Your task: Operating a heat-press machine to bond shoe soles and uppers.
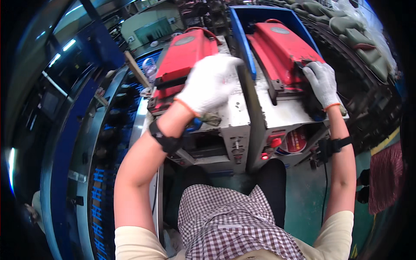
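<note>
Two white machines stand side by side in front of me, each topped by a long red cover. My left hand (212,82), in a white knitted glove, is smeared by motion above the left machine's white top (236,102), beside the left red cover (184,52); its fingers cannot be made out. At the front right corner of the right red cover (281,47), my gloved right hand (321,82) has its fingers curled on a black handle (299,68). Both covers look lowered, and what lies under them is hidden.
A blue box (249,47) surrounds the far part of the right cover. Below sit a red knob (276,142) and a lit red button (264,156). A crumpled rag (212,119) lies near my left wrist. Blue racks (97,186) line the left; olive boots (346,26) fill the far right.
</note>
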